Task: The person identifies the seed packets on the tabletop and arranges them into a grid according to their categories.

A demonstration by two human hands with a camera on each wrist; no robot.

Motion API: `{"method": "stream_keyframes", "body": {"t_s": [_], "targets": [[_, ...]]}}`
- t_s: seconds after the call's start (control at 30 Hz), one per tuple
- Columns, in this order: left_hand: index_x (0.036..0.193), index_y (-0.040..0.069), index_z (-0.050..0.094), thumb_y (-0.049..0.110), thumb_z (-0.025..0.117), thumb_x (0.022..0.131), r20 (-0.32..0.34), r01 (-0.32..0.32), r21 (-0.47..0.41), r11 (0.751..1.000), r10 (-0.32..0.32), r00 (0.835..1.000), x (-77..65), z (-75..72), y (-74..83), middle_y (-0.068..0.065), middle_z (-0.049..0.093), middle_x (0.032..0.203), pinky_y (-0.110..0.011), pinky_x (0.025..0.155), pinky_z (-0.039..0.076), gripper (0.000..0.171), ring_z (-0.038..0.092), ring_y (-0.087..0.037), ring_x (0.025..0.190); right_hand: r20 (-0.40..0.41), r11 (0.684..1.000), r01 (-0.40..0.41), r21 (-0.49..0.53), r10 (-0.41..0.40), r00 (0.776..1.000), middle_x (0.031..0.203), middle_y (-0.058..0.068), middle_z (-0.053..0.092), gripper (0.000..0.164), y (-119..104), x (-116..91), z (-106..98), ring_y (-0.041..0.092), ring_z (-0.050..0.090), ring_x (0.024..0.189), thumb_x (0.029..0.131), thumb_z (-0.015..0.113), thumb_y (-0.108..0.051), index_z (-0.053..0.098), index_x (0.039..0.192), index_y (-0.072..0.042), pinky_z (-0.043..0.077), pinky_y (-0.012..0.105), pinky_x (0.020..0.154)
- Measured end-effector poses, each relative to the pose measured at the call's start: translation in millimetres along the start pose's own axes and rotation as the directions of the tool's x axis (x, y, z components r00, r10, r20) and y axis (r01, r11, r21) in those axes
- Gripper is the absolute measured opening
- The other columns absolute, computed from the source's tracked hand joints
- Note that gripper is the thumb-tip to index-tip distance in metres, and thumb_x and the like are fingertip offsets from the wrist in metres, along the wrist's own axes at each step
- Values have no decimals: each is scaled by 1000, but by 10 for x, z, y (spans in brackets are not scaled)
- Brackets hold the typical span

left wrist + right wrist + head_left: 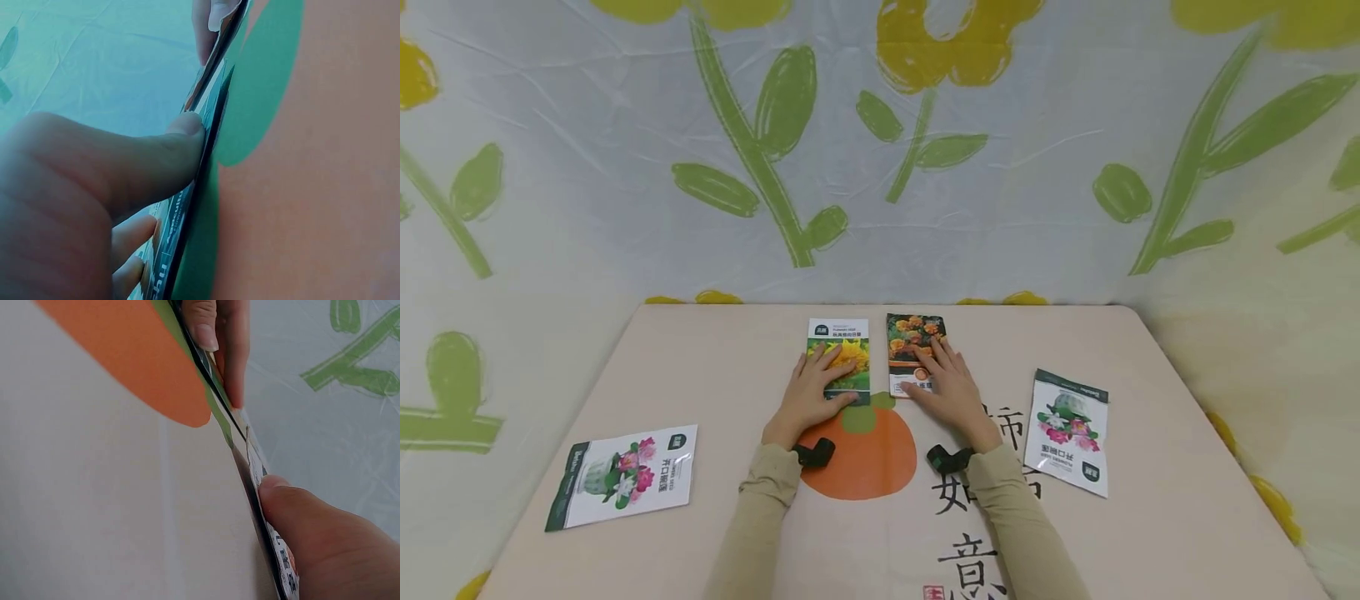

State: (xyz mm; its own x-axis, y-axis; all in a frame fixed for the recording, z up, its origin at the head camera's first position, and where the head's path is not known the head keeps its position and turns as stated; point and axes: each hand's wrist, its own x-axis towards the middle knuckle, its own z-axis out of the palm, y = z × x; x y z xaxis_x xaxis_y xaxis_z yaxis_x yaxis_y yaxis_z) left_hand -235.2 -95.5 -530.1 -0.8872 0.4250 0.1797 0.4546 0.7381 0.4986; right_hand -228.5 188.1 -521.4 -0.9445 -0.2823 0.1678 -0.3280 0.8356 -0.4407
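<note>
- While the left hand (814,387) rests on the sunflower packet (861,375), the right hand (951,396) rests on the marigold packet (906,333).
- Left grip: wide, the fingers extended over the printed face and the thumb against the near edge; nothing is clasped.
- Right grip: likewise wide, the fingers spread over the orange blooms, the thumb on the white near part.
- Both packets lie side by side toward the far edge of the bench (722,367), a narrow gap between them. The sunflower packet's near edge overlaps the green leaf of a printed fruit (872,467), as the left wrist view confirms.
- Two pink-flower packets flank the pair, well apart from the hands: the left one (625,479) lies sideways, dark band outward; the right one (1067,433) lies slightly tilted, dark band at the far end.
- Black characters (973,567) run down the cloth near the right sleeve (1026,517); the left sleeve (760,508) lies left of the fruit. A black device sits at each wrist.
- Behind the bench hangs a pale sheet (1000,225) patterned with yellow flowers and green stems.
</note>
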Motion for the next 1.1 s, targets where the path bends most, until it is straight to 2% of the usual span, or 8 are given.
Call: {"method": "stream_keyframes", "body": {"t_s": [0.23, 0.4, 0.57, 0.83, 1.1], "targets": [[144, 21, 55, 48, 63, 94, -21, -13, -8, 1000, 13, 1000, -10, 23, -23, -14, 26, 161, -56, 120, 2, 57, 6, -40, 150, 5, 1000, -7, -12, 7, 1000, 161, 19, 22, 75, -12, 3, -9, 36, 11, 150, 93, 60, -53, 38, 154, -15, 8, 53, 121], [144, 21, 55, 47, 63, 95, -31, -31, 8, 999, 31, 999, -21, 32, -28, -17, 27, 160, -57, 120, 4, 56, 6, -43, 150, 7, 1000, -8, -15, 8, 1000, 161, 20, 22, 75, -17, 0, -6, 37, 11, 150, 93, 61, -54, 39, 153, -15, 9, 54, 121], [143, 24, 55, 47, 63, 95, -42, -13, 17, 1000, 13, 999, -34, 40, -24, -17, 26, 160, -58, 119, 8, 55, 5, -43, 149, 0, 1000, -3, -17, 3, 1000, 161, 19, 22, 75, -6, 3, 10, 37, 11, 150, 93, 60, -54, 39, 153, -15, 9, 54, 121], [143, 24, 56, 50, 64, 93, -28, 10, -5, 1000, -10, 1000, -31, 36, 1, -12, 29, 161, -57, 120, 3, 57, 3, -39, 151, 12, 1000, -8, -16, 8, 1000, 162, 18, 21, 75, 8, 1, 19, 36, 10, 151, 94, 60, -54, 38, 154, -15, 7, 52, 121], [141, 23, 57, 51, 67, 91, -40, 24, -12, 1000, -24, 999, -30, 20, 27, -15, 29, 160, -54, 121, 4, 58, 5, -37, 151, 6, 1000, -4, -12, 4, 1000, 162, 19, 21, 76, 1, 2, 8, 36, 10, 151, 93, 60, -53, 38, 154, -13, 7, 52, 121]]}}
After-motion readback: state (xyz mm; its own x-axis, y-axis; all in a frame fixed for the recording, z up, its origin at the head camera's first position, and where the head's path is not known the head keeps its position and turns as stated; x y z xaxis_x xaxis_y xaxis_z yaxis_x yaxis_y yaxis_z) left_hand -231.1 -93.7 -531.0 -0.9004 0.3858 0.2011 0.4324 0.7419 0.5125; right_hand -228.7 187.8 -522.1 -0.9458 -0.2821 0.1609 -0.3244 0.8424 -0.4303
